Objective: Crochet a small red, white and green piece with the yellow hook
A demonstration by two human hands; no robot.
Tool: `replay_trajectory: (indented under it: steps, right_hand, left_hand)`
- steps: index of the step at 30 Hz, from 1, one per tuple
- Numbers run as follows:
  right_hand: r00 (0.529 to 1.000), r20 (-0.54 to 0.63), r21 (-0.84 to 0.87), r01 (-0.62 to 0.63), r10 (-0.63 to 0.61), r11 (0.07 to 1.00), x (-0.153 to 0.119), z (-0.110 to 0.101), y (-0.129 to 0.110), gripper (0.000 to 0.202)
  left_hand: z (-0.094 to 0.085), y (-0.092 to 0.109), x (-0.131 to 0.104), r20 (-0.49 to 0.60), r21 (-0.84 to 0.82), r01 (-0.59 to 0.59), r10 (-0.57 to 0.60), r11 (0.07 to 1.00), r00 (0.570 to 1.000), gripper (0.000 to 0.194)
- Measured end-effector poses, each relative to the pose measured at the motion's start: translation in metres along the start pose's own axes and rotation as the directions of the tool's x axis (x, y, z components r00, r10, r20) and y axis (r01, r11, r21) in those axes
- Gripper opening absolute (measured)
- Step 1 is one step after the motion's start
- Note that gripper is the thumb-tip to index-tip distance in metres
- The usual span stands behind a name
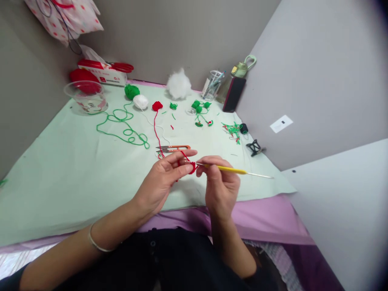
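Observation:
Between the thumb and fingers of my left hand [165, 178] is a small red crochet piece [192, 167], with red yarn running over the raised index finger. My right hand [222, 184] grips a crochet hook [232, 169] by its yellow handle. The hook's metal tip meets the red piece, and its other thin metal end points right. From the left hand the yarn leads back to a small red yarn ball [157, 106]. Orange-handled thread snips [174, 148] lie just beyond the left fingers.
A green yarn ball [131, 92], white yarn ball [140, 102] and white stuffing [178, 85] are at the back. A plastic tub [91, 103] stands left. Right are green crocheted pieces [198, 106], yarn scraps [233, 130], a phone [234, 95] and a small black stand [256, 148].

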State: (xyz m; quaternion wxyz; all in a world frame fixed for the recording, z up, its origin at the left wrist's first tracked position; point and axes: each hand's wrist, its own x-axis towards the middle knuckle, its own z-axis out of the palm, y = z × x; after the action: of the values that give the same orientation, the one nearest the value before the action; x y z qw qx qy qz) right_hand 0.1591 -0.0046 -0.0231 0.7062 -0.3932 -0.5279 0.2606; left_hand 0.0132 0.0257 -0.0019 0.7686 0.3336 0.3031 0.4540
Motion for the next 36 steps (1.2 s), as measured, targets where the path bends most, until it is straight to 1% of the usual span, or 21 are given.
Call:
replay_trajectory:
  steps: [3, 5, 6, 8, 9, 10, 11, 12, 13, 14, 15, 16, 17, 18, 20, 22, 24, 27, 30, 33, 36]
  right_hand:
    - [0.999, 0.024, -0.087, 0.039, -0.037, 0.995, -0.001, 0.003, 0.000, 0.016]
    - [0.994, 0.035, -0.188, 0.107, -0.103, 0.976, -0.004, 0.004, 0.002, 0.019]
    - [0.985, 0.046, -0.260, 0.170, -0.164, 0.950, -0.006, 0.005, 0.003, 0.021]
    - [0.943, 0.092, -0.415, 0.328, -0.320, 0.849, -0.010, 0.005, 0.006, 0.029]
    - [0.918, 0.114, -0.469, 0.387, -0.379, 0.794, -0.011, 0.004, 0.007, 0.034]
    - [0.904, 0.122, -0.494, 0.414, -0.410, 0.765, -0.011, 0.004, 0.008, 0.036]
    - [0.909, 0.102, -0.487, 0.400, -0.404, 0.777, -0.010, 0.003, 0.008, 0.035]
    - [0.932, 0.058, -0.447, 0.344, -0.358, 0.825, -0.009, 0.002, 0.007, 0.031]
    - [0.961, 0.001, -0.376, 0.255, -0.275, 0.891, -0.007, 0.001, 0.005, 0.026]
    - [0.984, -0.051, -0.277, 0.152, -0.173, 0.949, -0.005, 0.000, 0.004, 0.021]
    - [0.995, -0.079, -0.168, 0.054, -0.068, 0.984, -0.003, 0.000, 0.002, 0.019]
    - [0.997, -0.079, -0.071, -0.023, 0.017, 0.997, -0.001, 0.000, 0.001, 0.018]
    - [0.996, -0.054, -0.008, -0.067, 0.066, 0.998, 0.000, 0.001, 0.000, 0.017]
    - [0.997, -0.020, 0.014, -0.075, 0.075, 0.997, 0.001, 0.001, -0.001, 0.016]
    - [1.000, 0.020, -0.027, -0.023, 0.023, 0.999, 0.001, 0.003, 0.000, 0.013]
    - [1.000, 0.017, -0.086, 0.024, -0.022, 0.996, 0.000, 0.004, 0.001, 0.014]
    - [1.000, -0.005, -0.077, 0.001, -0.001, 0.997, -0.001, 0.002, 0.003, 0.015]
    - [0.998, -0.008, 0.016, -0.066, 0.066, 0.998, -0.002, -0.001, 0.006, 0.014]
    - [0.994, -0.008, 0.095, -0.104, 0.105, 0.990, -0.001, -0.002, 0.007, 0.013]
    - [0.993, -0.023, 0.142, -0.107, 0.112, 0.984, -0.001, -0.001, 0.005, 0.013]
    - [0.996, -0.012, 0.110, -0.086, 0.088, 0.990, -0.002, 0.000, 0.002, 0.016]
  left_hand:
    - [0.003, -0.001, -0.002, -0.001, 0.057, -0.048, 0.048, 0.997, 0.999, 0.031]
    - [0.004, -0.002, -0.002, -0.012, 0.052, -0.048, 0.049, 0.997, 0.999, 0.033]
    - [0.004, -0.003, -0.002, -0.017, 0.033, -0.038, 0.039, 0.999, 0.999, 0.035]
    - [0.003, -0.006, 0.000, -0.004, -0.038, 0.019, -0.019, 0.999, 1.000, 0.036]
    - [0.002, -0.007, 0.001, 0.016, -0.079, 0.063, -0.062, 0.995, 0.998, 0.035]
    - [0.001, -0.008, 0.003, 0.039, -0.116, 0.107, -0.103, 0.987, 0.994, 0.032]
    - [-0.001, -0.008, 0.004, 0.054, -0.147, 0.141, -0.134, 0.979, 0.990, 0.028]
    - [-0.003, -0.008, 0.006, 0.059, -0.167, 0.159, -0.151, 0.973, 0.987, 0.025]
    - [-0.004, -0.007, 0.007, 0.052, -0.176, 0.158, -0.151, 0.972, 0.987, 0.022]
    - [-0.005, -0.006, 0.007, 0.036, -0.173, 0.139, -0.135, 0.975, 0.990, 0.020]
    - [-0.006, -0.006, 0.007, 0.016, -0.149, 0.109, -0.108, 0.983, 0.994, 0.020]
    - [-0.006, -0.005, 0.007, 0.000, -0.107, 0.071, -0.071, 0.992, 0.997, 0.021]
    - [-0.005, -0.004, 0.006, -0.005, -0.051, 0.030, -0.030, 0.998, 1.000, 0.023]
    - [-0.004, -0.003, 0.005, 0.000, 0.006, -0.007, 0.007, 1.000, 1.000, 0.027]
    - [-0.001, -0.002, 0.001, 0.027, 0.081, -0.054, 0.052, 0.995, 0.998, 0.035]
    - [0.002, 0.000, -0.001, 0.042, 0.084, -0.050, 0.047, 0.995, 0.998, 0.041]
    - [0.003, 0.001, -0.003, 0.029, 0.069, -0.022, 0.021, 0.997, 0.999, 0.043]
    - [0.001, 0.002, -0.003, -0.007, 0.066, -0.009, 0.009, 0.998, 1.000, 0.037]
    - [-0.001, 0.003, -0.003, -0.026, 0.073, -0.003, 0.005, 0.997, 1.000, 0.031]
    - [-0.001, 0.004, -0.002, -0.030, 0.067, 0.011, -0.009, 0.998, 1.000, 0.031]
    - [-0.001, 0.004, -0.003, -0.035, 0.079, -0.025, 0.028, 0.997, 0.999, 0.029]
